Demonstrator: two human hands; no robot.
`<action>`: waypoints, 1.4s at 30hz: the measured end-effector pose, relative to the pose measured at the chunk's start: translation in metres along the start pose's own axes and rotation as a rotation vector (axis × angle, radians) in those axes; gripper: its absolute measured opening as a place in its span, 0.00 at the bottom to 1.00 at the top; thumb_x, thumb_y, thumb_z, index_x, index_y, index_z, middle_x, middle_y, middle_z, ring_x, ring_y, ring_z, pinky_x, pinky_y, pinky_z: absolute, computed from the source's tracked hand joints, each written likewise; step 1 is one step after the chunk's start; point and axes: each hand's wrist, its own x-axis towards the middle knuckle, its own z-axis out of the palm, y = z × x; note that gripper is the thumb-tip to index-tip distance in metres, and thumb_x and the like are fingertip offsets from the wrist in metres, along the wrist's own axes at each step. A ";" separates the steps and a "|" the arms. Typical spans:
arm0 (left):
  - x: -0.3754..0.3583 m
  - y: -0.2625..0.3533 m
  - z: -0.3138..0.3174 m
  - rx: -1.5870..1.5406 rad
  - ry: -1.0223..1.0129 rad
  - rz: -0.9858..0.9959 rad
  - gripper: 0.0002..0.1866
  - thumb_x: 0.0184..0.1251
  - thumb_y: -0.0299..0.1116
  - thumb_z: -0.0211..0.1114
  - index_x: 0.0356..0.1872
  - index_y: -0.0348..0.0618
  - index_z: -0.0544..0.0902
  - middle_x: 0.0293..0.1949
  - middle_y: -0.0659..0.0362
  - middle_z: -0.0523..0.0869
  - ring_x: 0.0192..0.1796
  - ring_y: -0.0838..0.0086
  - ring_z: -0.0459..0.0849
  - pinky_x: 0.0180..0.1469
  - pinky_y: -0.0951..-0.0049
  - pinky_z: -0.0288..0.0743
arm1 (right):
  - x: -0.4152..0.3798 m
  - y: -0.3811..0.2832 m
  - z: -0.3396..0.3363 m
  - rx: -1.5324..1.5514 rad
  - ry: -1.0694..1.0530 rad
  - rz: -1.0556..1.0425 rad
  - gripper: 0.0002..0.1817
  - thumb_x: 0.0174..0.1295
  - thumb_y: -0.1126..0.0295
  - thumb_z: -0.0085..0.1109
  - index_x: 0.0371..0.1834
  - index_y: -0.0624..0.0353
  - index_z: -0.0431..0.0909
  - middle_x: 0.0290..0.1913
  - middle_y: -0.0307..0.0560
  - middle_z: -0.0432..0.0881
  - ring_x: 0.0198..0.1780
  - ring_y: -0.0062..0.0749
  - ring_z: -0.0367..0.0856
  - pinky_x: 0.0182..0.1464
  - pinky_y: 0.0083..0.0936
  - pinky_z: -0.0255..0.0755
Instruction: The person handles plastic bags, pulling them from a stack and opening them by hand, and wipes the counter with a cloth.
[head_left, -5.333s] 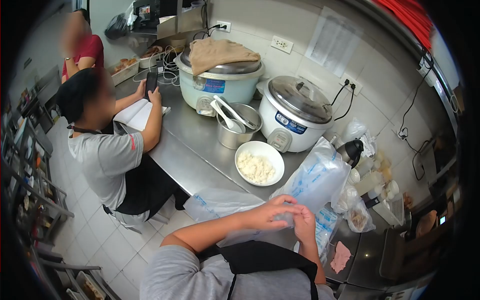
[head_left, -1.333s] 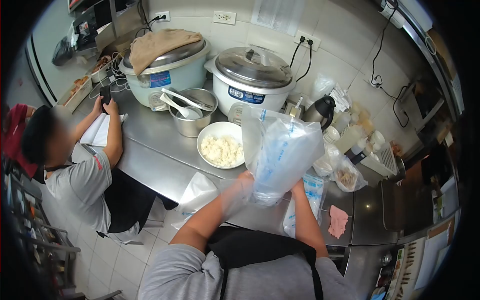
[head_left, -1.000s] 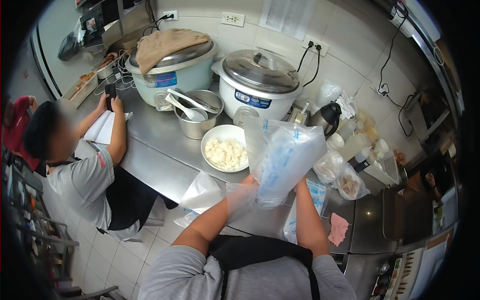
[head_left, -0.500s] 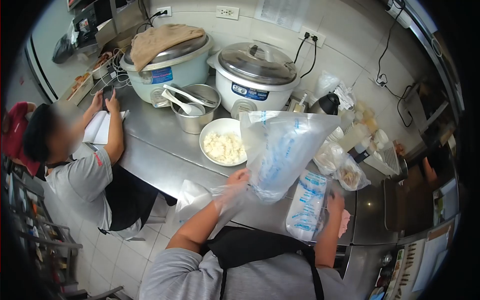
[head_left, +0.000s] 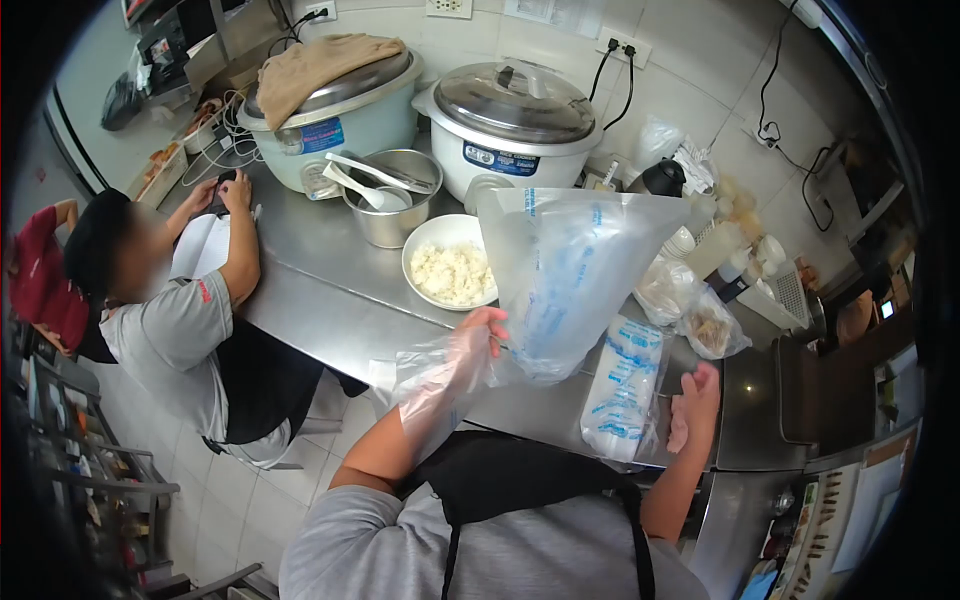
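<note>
My left hand (head_left: 474,338) is beside the large clear bag with blue print (head_left: 572,275), its fingers curled; what they hold, if anything, I cannot make out. A thin clear plastic bag (head_left: 428,378) hangs around my left wrist and forearm. My right hand (head_left: 703,396) is closed on a crumpled pink cloth (head_left: 682,424) at the counter's right front. Between my hands lies a pack of folded plastic bags with blue print (head_left: 624,388). Behind my left hand a white bowl (head_left: 412,281) holds cooked rice (head_left: 452,274).
Two large rice cookers (head_left: 340,150) (head_left: 510,135) stand at the back. A metal pot (head_left: 390,225) holds white utensils. Tied bags (head_left: 712,325) and a container basket (head_left: 785,305) are at right. A seated co-worker (head_left: 180,330) holds a dark object over a notebook at left.
My right hand has lifted from the counter with the pink cloth. My left hand has risen slightly, its fingers showing more. The co-worker's hands have shifted.
</note>
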 end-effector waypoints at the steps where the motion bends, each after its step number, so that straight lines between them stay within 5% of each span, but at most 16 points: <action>1: -0.002 -0.005 0.000 0.009 -0.075 0.007 0.20 0.65 0.47 0.38 0.44 0.44 0.69 0.25 0.61 0.74 0.20 0.80 0.68 0.23 0.81 0.61 | 0.001 -0.013 0.008 0.117 -0.180 -0.005 0.09 0.52 0.72 0.52 0.38 0.58 0.72 0.33 0.39 0.72 0.34 0.22 0.69 0.35 0.20 0.65; 5: -0.015 -0.004 0.021 -0.088 -0.130 -0.048 0.27 0.63 0.56 0.36 0.52 0.45 0.64 0.29 0.59 0.74 0.21 0.79 0.69 0.22 0.79 0.62 | -0.040 -0.069 0.077 0.252 -0.864 -0.368 0.13 0.50 0.72 0.55 0.40 0.60 0.72 0.39 0.44 0.71 0.38 0.25 0.70 0.40 0.18 0.65; 11: -0.025 -0.012 0.019 -0.207 -0.153 -0.046 0.32 0.59 0.62 0.37 0.54 0.46 0.61 0.32 0.57 0.74 0.22 0.78 0.69 0.21 0.78 0.61 | -0.104 -0.100 0.154 0.344 -0.833 -0.473 0.14 0.49 0.74 0.53 0.41 0.59 0.70 0.41 0.43 0.70 0.44 0.31 0.68 0.44 0.22 0.64; 14: -0.024 -0.016 -0.006 -0.141 -0.272 -0.033 0.32 0.59 0.60 0.41 0.54 0.45 0.61 0.35 0.55 0.72 0.29 0.77 0.72 0.30 0.80 0.65 | -0.100 -0.091 0.162 0.310 -0.800 -0.615 0.10 0.48 0.75 0.53 0.35 0.61 0.70 0.38 0.44 0.70 0.42 0.29 0.69 0.42 0.21 0.64; 17: -0.021 -0.012 -0.023 -0.056 -0.409 0.058 0.29 0.59 0.54 0.48 0.54 0.44 0.61 0.36 0.56 0.72 0.35 0.77 0.72 0.37 0.81 0.66 | -0.096 -0.086 0.166 0.370 -0.838 -0.526 0.07 0.47 0.73 0.57 0.27 0.62 0.70 0.32 0.42 0.73 0.36 0.24 0.71 0.40 0.21 0.65; 21: -0.031 -0.007 -0.032 0.074 -0.538 0.227 0.25 0.58 0.41 0.56 0.54 0.42 0.63 0.40 0.58 0.72 0.40 0.78 0.71 0.42 0.80 0.65 | -0.095 -0.089 0.165 0.462 -0.969 -0.246 0.03 0.51 0.74 0.54 0.27 0.62 0.72 0.28 0.37 0.75 0.32 0.17 0.70 0.38 0.16 0.65; 24: -0.042 -0.001 -0.027 0.134 -0.496 0.173 0.21 0.56 0.35 0.57 0.52 0.43 0.68 0.41 0.59 0.71 0.42 0.76 0.70 0.42 0.80 0.65 | -0.097 -0.086 0.169 0.579 -0.969 -0.126 0.03 0.54 0.75 0.50 0.29 0.63 0.74 0.28 0.35 0.76 0.31 0.15 0.70 0.37 0.13 0.64; 27: -0.047 0.007 -0.016 0.567 -0.400 0.702 0.18 0.53 0.28 0.60 0.47 0.47 0.72 0.42 0.58 0.72 0.44 0.73 0.72 0.45 0.78 0.65 | -0.097 -0.084 0.169 0.619 -0.983 -0.144 0.06 0.56 0.76 0.47 0.32 0.65 0.74 0.29 0.36 0.76 0.32 0.14 0.70 0.37 0.12 0.65; 31: -0.047 -0.005 0.000 0.509 -0.266 0.817 0.09 0.50 0.23 0.60 0.35 0.44 0.75 0.38 0.58 0.71 0.39 0.75 0.72 0.41 0.78 0.66 | -0.102 -0.084 0.164 0.668 -0.933 -0.018 0.07 0.57 0.75 0.47 0.33 0.66 0.74 0.29 0.37 0.76 0.32 0.15 0.70 0.36 0.13 0.65; 35: -0.052 0.002 0.018 0.119 -0.202 0.474 0.06 0.51 0.26 0.59 0.22 0.44 0.71 0.29 0.59 0.72 0.31 0.78 0.71 0.36 0.80 0.66 | -0.103 -0.073 0.161 0.679 -0.814 0.011 0.07 0.59 0.74 0.44 0.34 0.66 0.71 0.30 0.39 0.75 0.29 0.18 0.70 0.36 0.15 0.66; 38: -0.030 0.014 -0.008 -0.137 -0.600 0.372 0.08 0.56 0.33 0.57 0.25 0.47 0.67 0.17 0.66 0.67 0.22 0.79 0.67 0.28 0.79 0.65 | -0.093 -0.084 0.150 1.094 -0.678 0.319 0.05 0.60 0.73 0.41 0.35 0.61 0.66 0.27 0.38 0.72 0.26 0.21 0.69 0.35 0.17 0.67; 41: -0.058 0.047 0.006 -0.584 -0.521 0.268 0.09 0.58 0.37 0.56 0.28 0.47 0.67 0.14 0.68 0.64 0.16 0.84 0.63 0.22 0.83 0.64 | -0.065 -0.102 0.128 1.318 -0.484 0.409 0.03 0.62 0.70 0.39 0.35 0.56 0.62 0.24 0.37 0.67 0.23 0.20 0.66 0.28 0.18 0.66; 42: -0.057 0.051 -0.003 -0.466 -0.627 0.248 0.10 0.59 0.40 0.55 0.31 0.48 0.65 0.12 0.69 0.62 0.12 0.84 0.60 0.18 0.83 0.60 | -0.054 -0.098 0.124 1.340 -0.509 0.333 0.03 0.62 0.70 0.40 0.35 0.56 0.62 0.23 0.36 0.66 0.21 0.19 0.65 0.26 0.17 0.64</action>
